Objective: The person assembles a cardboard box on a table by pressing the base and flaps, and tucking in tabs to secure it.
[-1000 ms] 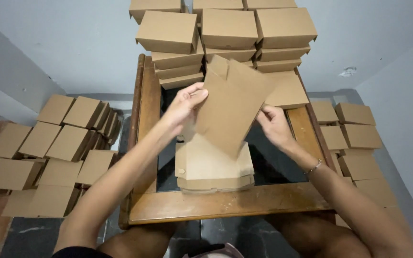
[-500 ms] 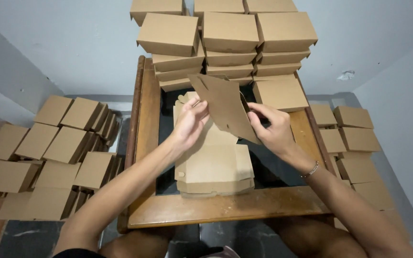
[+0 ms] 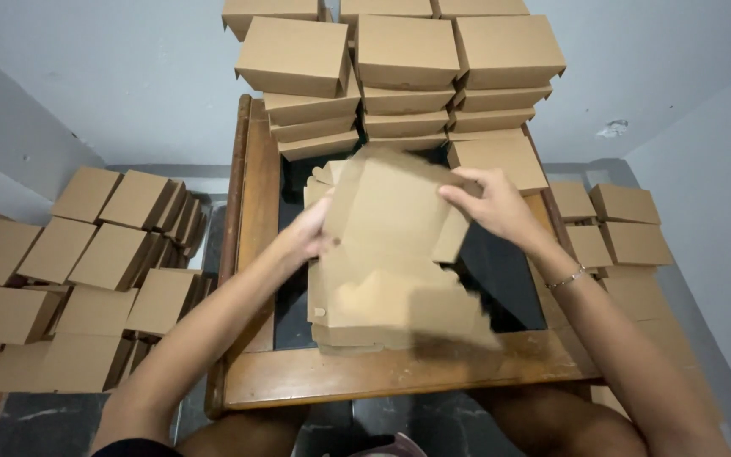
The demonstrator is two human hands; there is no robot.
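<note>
A flat brown cardboard box blank (image 3: 391,211), partly folded and blurred by motion, is held over the middle of a small wooden table (image 3: 399,372). My left hand (image 3: 308,235) grips its left edge. My right hand (image 3: 494,203) grips its upper right edge. Under the blank lies a stack of flat cardboard blanks (image 3: 382,309) on the table's dark glass top (image 3: 501,279).
Folded brown boxes (image 3: 399,68) are stacked in three columns at the table's far end. Several more folded boxes (image 3: 86,254) lie in rows on the floor to the left, and others (image 3: 619,220) on the right. My knees sit under the near table edge.
The blank was upright and tilted a second ago. Both hands have brought it down lower and flatter over the stack, folding its flaps.
</note>
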